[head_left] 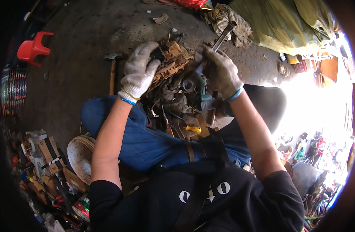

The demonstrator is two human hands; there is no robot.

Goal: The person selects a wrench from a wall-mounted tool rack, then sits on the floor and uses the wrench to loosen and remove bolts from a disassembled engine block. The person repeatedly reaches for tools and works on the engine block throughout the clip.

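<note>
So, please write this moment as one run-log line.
white-gloved left hand at rusty brown metal part | white-gloved right hand grips silver metal tube-shaped tool | wooden-handled hammer on dark floor

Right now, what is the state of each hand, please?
Left hand: curved against the rusty metal part; whether it grips cannot be told.
Right hand: closed, holding a metal bar.

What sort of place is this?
Likely a repair workshop: a rust-coloured part by the gloved left hand, a hammer on the stained floor, and what looks like a teal power tool.
</note>
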